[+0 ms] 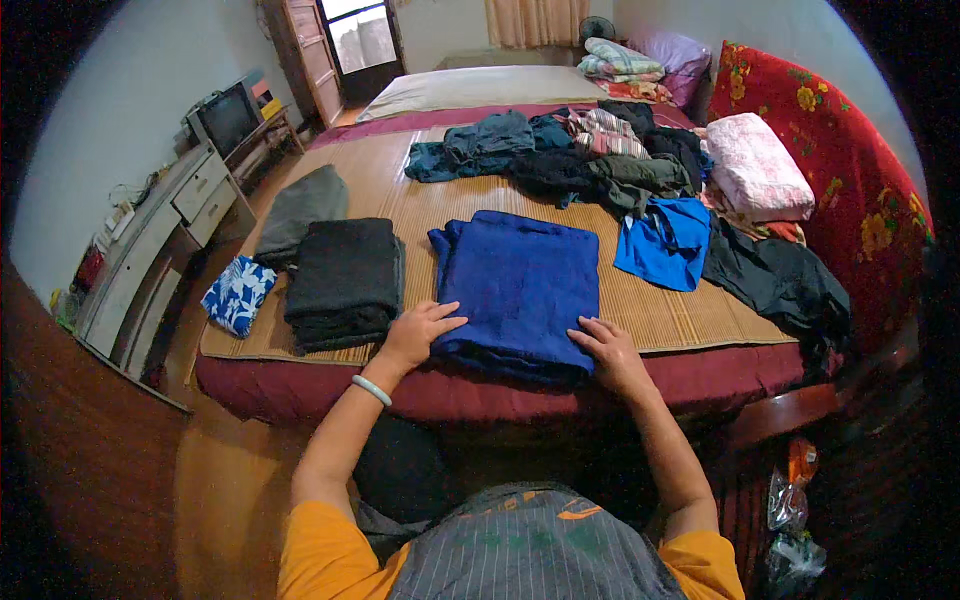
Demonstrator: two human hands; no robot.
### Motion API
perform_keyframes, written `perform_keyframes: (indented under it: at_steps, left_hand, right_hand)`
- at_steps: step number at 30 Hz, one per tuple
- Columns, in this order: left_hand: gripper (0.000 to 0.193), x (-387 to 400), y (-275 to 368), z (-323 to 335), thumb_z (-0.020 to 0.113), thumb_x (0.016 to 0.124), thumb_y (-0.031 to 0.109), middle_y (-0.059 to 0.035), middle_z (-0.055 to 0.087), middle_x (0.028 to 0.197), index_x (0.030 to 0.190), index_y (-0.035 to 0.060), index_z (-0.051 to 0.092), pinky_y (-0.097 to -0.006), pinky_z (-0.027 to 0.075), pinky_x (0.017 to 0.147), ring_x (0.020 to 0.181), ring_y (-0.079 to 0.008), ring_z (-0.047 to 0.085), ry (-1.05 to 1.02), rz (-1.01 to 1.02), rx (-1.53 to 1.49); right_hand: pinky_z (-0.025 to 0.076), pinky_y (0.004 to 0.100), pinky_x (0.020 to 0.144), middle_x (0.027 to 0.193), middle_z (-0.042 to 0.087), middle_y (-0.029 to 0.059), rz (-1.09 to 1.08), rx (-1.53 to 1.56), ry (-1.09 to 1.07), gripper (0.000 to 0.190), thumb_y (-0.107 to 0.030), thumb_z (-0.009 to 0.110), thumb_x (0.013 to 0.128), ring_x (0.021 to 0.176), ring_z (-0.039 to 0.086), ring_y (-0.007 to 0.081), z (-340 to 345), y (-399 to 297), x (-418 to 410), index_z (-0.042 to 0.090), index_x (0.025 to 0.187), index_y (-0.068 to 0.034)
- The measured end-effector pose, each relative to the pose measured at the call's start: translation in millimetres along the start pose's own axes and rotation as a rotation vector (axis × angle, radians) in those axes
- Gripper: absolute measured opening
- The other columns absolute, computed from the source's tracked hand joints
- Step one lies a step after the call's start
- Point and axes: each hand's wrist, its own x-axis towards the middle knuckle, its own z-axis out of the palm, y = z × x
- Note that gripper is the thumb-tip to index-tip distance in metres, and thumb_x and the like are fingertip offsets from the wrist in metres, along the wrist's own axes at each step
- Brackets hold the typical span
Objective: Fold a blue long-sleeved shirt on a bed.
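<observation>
A folded dark blue cloth garment (525,277) lies on the bamboo mat (375,180) near the bed's front edge. My left hand (426,331) rests on its lower left corner with the fingers apart. On its lower right edge lies my right hand (609,351), fingers also spread. Neither hand is closed on the cloth. Just left of the blue garment sits a stack of folded black clothes (345,277). Beyond that stack are a grey folded garment (307,206) and, at the mat's left edge, a small blue-and-white patterned folded cloth (240,295).
A heap of loose dark clothes (555,169) spreads across the mat's far right. Nearer are bright blue shorts (666,244) and a black garment (780,277). A pink folded quilt (757,165) stands by a red floral cloth (840,180). Drawers (202,187) line the left wall.
</observation>
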Motion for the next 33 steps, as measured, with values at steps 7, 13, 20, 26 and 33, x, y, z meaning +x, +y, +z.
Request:
perform_keyframes:
  at_steps: [7, 13, 20, 26, 33]
  left_hand:
    - [0.051, -19.1, -5.6, 0.1, 0.051, 0.078, -0.002, -0.0081, 0.059, 0.134, 0.124, 0.0165, 0.065, -0.0361, 0.05, 0.093, 0.109, -0.0259, 0.062, -0.081, -0.099, -0.097]
    - [0.037, 35.0, -16.5, 7.2, 0.059, 0.093, 0.017, -0.0023, 0.062, 0.097, 0.128, 0.0063, 0.056, -0.0254, 0.048, 0.068, 0.081, -0.0106, 0.054, 0.031, -1.154, -1.015]
    - [0.05, 89.0, -49.1, 34.3, 0.067, 0.089, 0.035, -0.0129, 0.068, 0.104, 0.121, -0.0022, 0.059, -0.0408, 0.055, 0.077, 0.083, -0.0252, 0.067, -0.124, -1.183, -1.208]
    - [0.054, 119.1, -57.0, 46.3, 0.07, 0.087, 0.024, -0.0201, 0.063, 0.121, 0.129, -0.0063, 0.054, -0.0463, 0.053, 0.09, 0.098, -0.0332, 0.067, -0.203, -1.274, -1.224]
    - [0.04, 151.3, -72.3, 8.1, 0.061, 0.09, 0.012, -0.0204, 0.065, 0.116, 0.125, -0.0056, 0.054, -0.05, 0.054, 0.089, 0.098, -0.0349, 0.068, -0.127, -1.226, -1.468]
  right_hand:
    - [0.046, 0.0427, 0.1, 0.128, 0.059, 0.0179, 0.068, 0.229, 0.036, 0.047, 0.005, 0.058, 0.079, 0.116, 0.058, 0.0358, 10.0, 10.1, -4.2, 0.063, 0.123, -0.01]
    - [0.052, 0.0311, 0.065, 0.087, 0.06, 0.0075, 0.964, 0.931, 0.126, 0.028, -0.017, 0.064, 0.093, 0.077, 0.061, 0.016, 55.0, 91.1, 22.1, 0.06, 0.112, 0.003]
    - [0.054, 0.0415, 0.073, 0.102, 0.068, 0.0164, 1.303, 0.876, -0.08, 0.052, -0.041, 0.072, 0.084, 0.08, 0.066, 0.0296, 52.1, 105.3, 91.7, 0.064, 0.114, 0.002]
    - [0.048, 0.0436, 0.097, 0.114, 0.069, 0.0115, 1.203, 1.432, -0.174, 0.045, -0.038, 0.074, 0.082, 0.099, 0.066, 0.0281, 45.3, 93.8, 113.2, 0.067, 0.111, -0.004]
    - [0.051, 0.0439, 0.095, 0.111, 0.07, 0.0097, 1.104, 1.668, -0.23, 0.035, -0.022, 0.073, 0.084, 0.098, 0.068, 0.0252, 16.8, 91.9, 146.0, 0.066, 0.113, -0.003]
